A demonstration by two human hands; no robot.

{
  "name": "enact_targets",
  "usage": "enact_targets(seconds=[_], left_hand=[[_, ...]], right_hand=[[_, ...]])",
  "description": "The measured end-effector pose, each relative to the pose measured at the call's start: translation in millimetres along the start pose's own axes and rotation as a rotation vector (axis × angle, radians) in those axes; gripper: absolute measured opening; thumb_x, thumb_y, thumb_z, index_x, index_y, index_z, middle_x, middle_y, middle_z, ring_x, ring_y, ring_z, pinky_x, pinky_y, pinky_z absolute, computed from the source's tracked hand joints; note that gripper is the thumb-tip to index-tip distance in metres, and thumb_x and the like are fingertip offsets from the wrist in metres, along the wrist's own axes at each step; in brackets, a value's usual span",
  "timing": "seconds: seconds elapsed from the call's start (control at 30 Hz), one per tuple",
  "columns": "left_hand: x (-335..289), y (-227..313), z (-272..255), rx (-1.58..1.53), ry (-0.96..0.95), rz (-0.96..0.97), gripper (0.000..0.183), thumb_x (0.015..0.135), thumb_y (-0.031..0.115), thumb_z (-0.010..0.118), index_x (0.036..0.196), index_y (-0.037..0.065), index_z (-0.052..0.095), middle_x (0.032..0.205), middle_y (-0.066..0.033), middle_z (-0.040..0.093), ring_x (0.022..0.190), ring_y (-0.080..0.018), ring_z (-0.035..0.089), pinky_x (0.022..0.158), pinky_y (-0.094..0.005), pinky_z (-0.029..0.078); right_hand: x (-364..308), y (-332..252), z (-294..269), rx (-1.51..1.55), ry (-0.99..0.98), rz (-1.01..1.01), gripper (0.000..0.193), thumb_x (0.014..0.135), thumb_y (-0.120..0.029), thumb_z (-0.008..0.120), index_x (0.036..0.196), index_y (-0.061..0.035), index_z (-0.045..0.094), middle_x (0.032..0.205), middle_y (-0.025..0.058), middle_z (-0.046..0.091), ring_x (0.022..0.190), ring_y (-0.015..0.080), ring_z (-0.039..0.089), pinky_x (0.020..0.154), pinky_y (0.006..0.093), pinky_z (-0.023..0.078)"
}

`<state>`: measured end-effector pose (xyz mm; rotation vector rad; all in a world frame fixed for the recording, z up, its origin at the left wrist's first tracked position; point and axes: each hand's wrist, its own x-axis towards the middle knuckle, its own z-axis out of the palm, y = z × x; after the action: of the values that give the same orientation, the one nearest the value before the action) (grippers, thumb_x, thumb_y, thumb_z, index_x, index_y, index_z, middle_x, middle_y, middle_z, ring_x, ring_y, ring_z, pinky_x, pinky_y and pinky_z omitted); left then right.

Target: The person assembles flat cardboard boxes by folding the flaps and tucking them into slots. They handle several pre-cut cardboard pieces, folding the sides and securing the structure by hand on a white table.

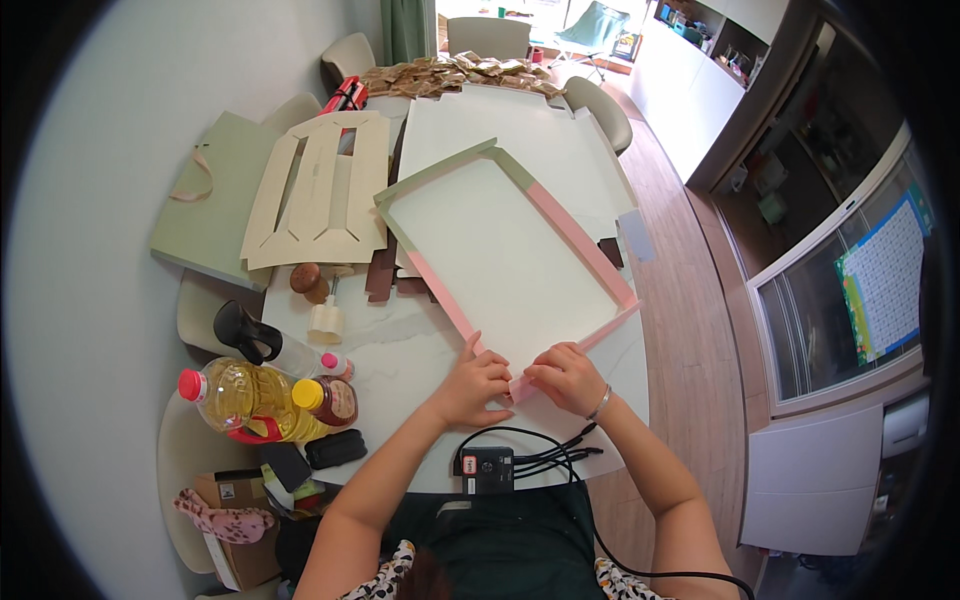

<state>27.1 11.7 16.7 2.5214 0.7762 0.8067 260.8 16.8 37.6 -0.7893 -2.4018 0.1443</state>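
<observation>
A shallow cardboard tray [565, 225] lies at an angle on the table, white inside, with pink and green folded-up walls. Its nearest corner points toward me, and both hands are there. My left hand [470, 388] grips the left side of this corner, one finger stretched along the pink wall. Just to the right, my right hand [566, 380] pinches the near pink wall with fingers bent. The corner flap is partly hidden by my fingers. A metal bracelet [600, 402] circles my right wrist.
A black box with cables [488, 470] sits at the table's front edge. On the left stand an oil bottle [245, 395], a yellow-capped jar [328, 400] and a wooden-knobbed tool [308, 282]. Flat cream cardboard [325, 190] and a green bag [220, 190] lie beyond; brown packets [460, 75] at the far end.
</observation>
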Motion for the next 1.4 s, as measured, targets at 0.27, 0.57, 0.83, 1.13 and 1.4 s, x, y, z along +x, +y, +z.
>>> enact_targets(seconds=[0.27,0.57,0.83,1.13,1.4], left_hand=[[-11,-6,28,0.147,0.158,-0.041,0.014,0.068,0.022,0.075,0.069,0.014,0.064,0.085,0.0074,0.060,0.101,-0.0157,0.055,0.112,-0.0607,0.018],[-11,-2,22,0.165,0.148,-0.050,0.014,0.070,0.023,0.075,0.070,0.014,0.065,0.083,0.0046,0.059,0.093,-0.0164,0.053,0.110,-0.0567,0.023],[-8,-11,20,-0.002,0.125,-0.022,0.028,0.067,0.022,0.081,0.081,0.009,0.060,0.082,-0.0028,0.058,0.091,-0.0225,0.056,0.101,-0.0455,0.040],[-18,-12,37,-0.085,0.292,-0.086,0.055,0.067,0.018,0.085,0.102,0.008,0.042,0.096,-0.0127,0.053,0.101,-0.0391,0.054,0.089,-0.0453,0.047],[-18,-13,34,-0.041,0.256,-0.044,0.050,0.061,0.012,0.084,0.095,0.008,0.047,0.095,-0.0121,0.051,0.096,-0.0360,0.052,0.083,-0.0422,0.047]], right_hand=[[10,1,0,0.112,-0.044,0.039,0.019,0.073,-0.006,0.071,0.090,-0.0103,0.063,0.083,0.0032,0.057,0.078,0.0205,0.057,0.070,0.0329,0.044],[11,4,4,0.037,0.001,0.063,0.020,0.070,-0.010,0.075,0.080,-0.0099,0.058,0.086,0.0033,0.058,0.080,0.0213,0.058,0.078,0.0339,0.044],[5,12,9,0.100,-0.011,0.102,0.018,0.070,-0.010,0.075,0.078,-0.0100,0.058,0.085,0.0028,0.058,0.082,0.0207,0.058,0.080,0.0343,0.043],[17,30,9,0.236,-0.213,0.231,0.013,0.077,-0.015,0.071,0.085,-0.0110,0.061,0.089,0.0035,0.061,0.087,0.0212,0.060,0.082,0.0329,0.042],[46,38,22,0.313,-0.752,0.343,0.018,0.085,-0.022,0.066,0.093,-0.0066,0.060,0.084,0.0093,0.066,0.081,0.0286,0.064,0.069,0.0374,0.049]])
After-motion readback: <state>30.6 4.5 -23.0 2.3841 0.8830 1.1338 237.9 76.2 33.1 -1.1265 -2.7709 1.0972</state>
